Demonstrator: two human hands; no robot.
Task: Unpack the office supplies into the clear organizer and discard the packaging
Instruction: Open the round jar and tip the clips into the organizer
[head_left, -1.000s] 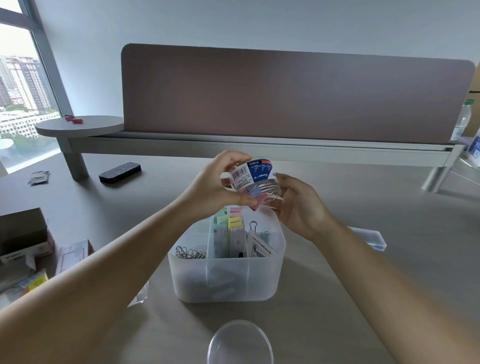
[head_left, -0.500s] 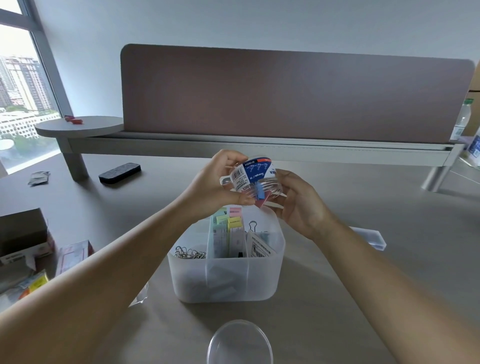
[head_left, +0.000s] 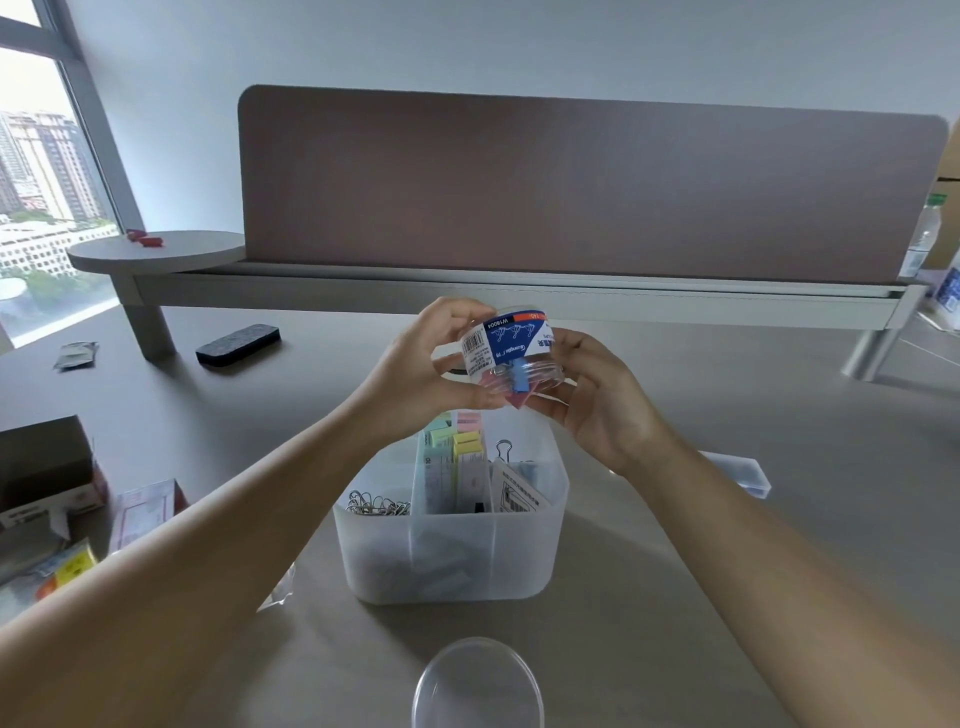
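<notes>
I hold a small clear round jar (head_left: 511, 351) with a blue and white label, turned mouth-down above the clear organizer (head_left: 452, 561). My left hand (head_left: 421, 371) grips its left side and my right hand (head_left: 597, 400) cups its right side. Pink and blue binder clips (head_left: 511, 387) sit at the jar's mouth. In the organizer are paper clips (head_left: 376, 505) in the left compartment, pastel sticky note packs (head_left: 457, 452) in the middle, and a black binder clip with a paper slip (head_left: 517, 493) on the right. The jar's clear lid (head_left: 478, 686) lies on the desk in front.
Boxes and torn packaging (head_left: 52, 519) lie at the left edge of the desk. A black eraser (head_left: 238, 345) and a foil wrapper (head_left: 75, 356) rest further back. A clear flat lid (head_left: 737, 473) lies right of the organizer. A divider panel (head_left: 571, 192) closes the back.
The jar has turned further upside down in my hands, its label now facing me inverted, and the coloured clips have slid toward its mouth.
</notes>
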